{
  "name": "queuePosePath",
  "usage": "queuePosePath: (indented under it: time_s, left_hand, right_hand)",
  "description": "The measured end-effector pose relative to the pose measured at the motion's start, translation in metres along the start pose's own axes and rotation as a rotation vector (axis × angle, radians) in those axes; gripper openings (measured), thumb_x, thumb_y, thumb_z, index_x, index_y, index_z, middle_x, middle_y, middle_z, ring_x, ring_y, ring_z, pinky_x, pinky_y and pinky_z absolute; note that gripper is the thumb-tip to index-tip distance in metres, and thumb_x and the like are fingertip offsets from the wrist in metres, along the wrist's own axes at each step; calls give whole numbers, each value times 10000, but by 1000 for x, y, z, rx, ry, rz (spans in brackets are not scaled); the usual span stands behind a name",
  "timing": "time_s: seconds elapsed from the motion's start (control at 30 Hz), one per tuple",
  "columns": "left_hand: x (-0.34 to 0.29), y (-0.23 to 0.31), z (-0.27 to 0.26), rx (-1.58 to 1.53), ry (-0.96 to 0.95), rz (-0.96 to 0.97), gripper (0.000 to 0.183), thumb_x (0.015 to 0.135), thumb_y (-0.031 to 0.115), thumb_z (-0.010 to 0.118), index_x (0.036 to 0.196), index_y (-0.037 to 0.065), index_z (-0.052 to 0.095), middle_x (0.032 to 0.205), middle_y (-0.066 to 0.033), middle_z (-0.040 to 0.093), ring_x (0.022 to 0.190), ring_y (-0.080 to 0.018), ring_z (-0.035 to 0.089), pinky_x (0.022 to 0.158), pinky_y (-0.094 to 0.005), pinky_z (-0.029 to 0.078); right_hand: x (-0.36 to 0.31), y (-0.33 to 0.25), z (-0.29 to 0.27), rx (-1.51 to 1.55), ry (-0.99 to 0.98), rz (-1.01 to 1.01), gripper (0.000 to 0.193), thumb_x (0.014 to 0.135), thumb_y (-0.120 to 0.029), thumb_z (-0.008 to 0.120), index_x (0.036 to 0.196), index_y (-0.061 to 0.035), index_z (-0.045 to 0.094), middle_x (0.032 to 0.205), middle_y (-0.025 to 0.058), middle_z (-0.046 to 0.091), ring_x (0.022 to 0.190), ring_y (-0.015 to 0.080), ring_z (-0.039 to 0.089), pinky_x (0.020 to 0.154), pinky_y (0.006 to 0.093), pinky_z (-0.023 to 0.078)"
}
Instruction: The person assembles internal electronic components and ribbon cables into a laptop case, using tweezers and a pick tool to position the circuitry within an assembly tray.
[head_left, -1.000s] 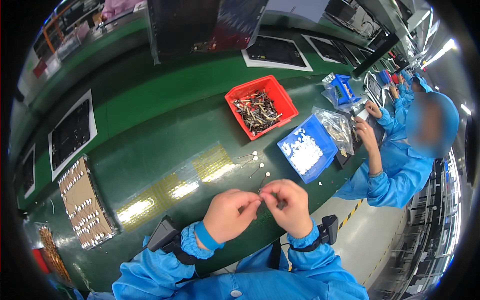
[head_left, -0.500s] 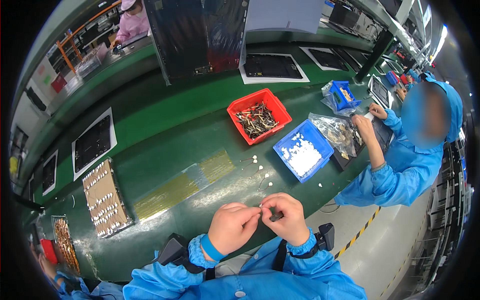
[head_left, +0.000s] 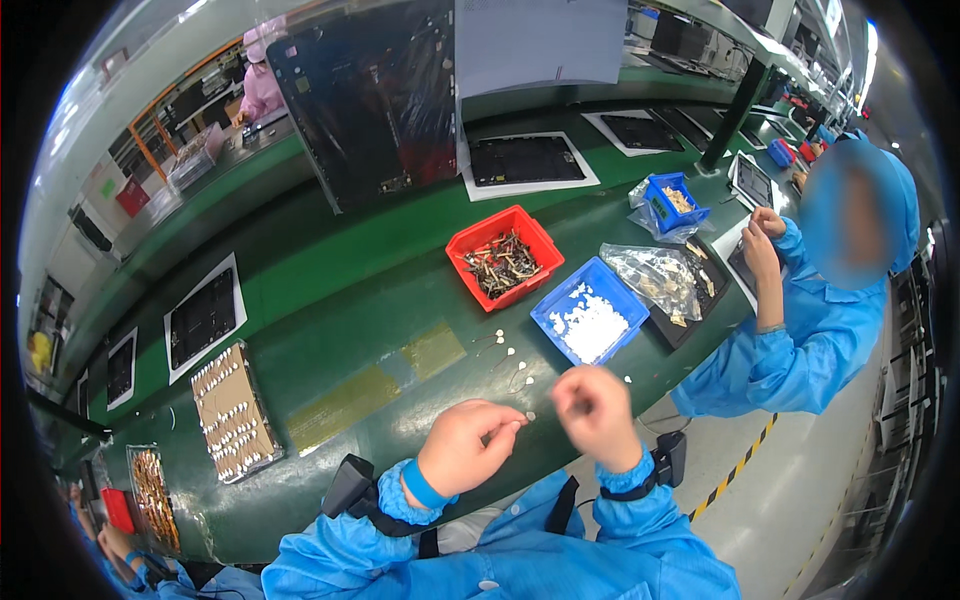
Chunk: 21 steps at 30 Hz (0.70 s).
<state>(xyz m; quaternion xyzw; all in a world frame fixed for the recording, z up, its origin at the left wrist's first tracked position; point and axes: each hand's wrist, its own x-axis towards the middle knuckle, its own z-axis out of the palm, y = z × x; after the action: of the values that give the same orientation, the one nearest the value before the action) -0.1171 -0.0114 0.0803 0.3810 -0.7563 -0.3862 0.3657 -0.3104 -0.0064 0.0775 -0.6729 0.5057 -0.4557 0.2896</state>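
My left hand (head_left: 470,447) is closed, its thumb and forefinger pinching a small whitish piece (head_left: 530,416) over the table's near edge. Just to its right, apart from it, my right hand (head_left: 597,412) is raised with curled fingers. It is blurred, and what it holds, if anything, does not show. Beyond the hands lie several thin wires with white round ends (head_left: 511,352). A blue bin (head_left: 545,325) of small white pieces stands past my right hand. Behind it to the left is a red bin (head_left: 470,240) full of thin dark and light-coloured parts.
On the left, a tan board (head_left: 228,400) carries rows of white-tipped wires, with a tray (head_left: 155,500) of copper-coloured parts beyond. Yellowish tape (head_left: 345,408) lies on the green table (head_left: 400,330). A co-worker (head_left: 800,345) in blue works at the right, beside a clear bag (head_left: 655,280).
My hands have come apart: the right moved away to the right and up, while the left still pinches the small piece. The whole view has shifted slightly. The co-worker's hands have come together.
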Motion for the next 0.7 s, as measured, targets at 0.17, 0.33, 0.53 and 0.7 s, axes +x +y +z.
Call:
queuePosePath:
  time_s: [0.17, 0.33, 0.53, 0.7]
  left_hand:
    - [8, 0, -3, -384, -23, -378, 164, 851, 68, 548, 940, -54, 613, 738, -61, 616, 616, -84, 568, 590, -232, 471]
    - [15, -12, -4, -490, -76, -436, 164, 858, 71, 545, 940, -54, 610, 753, -65, 619, 622, -83, 569, 588, -216, 467]
    - [13, -5, -8, -430, -244, -442, 160, 848, 86, 551, 932, -32, 618, 730, -50, 617, 618, -86, 585, 553, -222, 464]
    - [12, -12, -23, -374, -342, -453, 151, 856, 105, 546, 908, -16, 620, 740, -50, 624, 648, -82, 587, 575, -227, 465]
  right_hand:
    - [26, 41, -28, -722, 364, -69, 263, 647, 70, 559, 890, -24, 594, 798, 125, 578, 705, 261, 603, 619, 336, 480]
    - [15, 23, -11, -247, 227, -138, 324, 613, 100, 551, 906, -26, 611, 808, 113, 581, 692, 258, 600, 605, 314, 481]
    - [2, 1, 13, -4, -19, -331, 231, 670, 20, 687, 892, -22, 640, 794, 85, 580, 685, 224, 581, 579, 293, 475]
    - [2, 13, 26, 167, -117, -281, 184, 682, -16, 725, 850, -21, 650, 817, 85, 596, 698, 216, 587, 583, 295, 473]
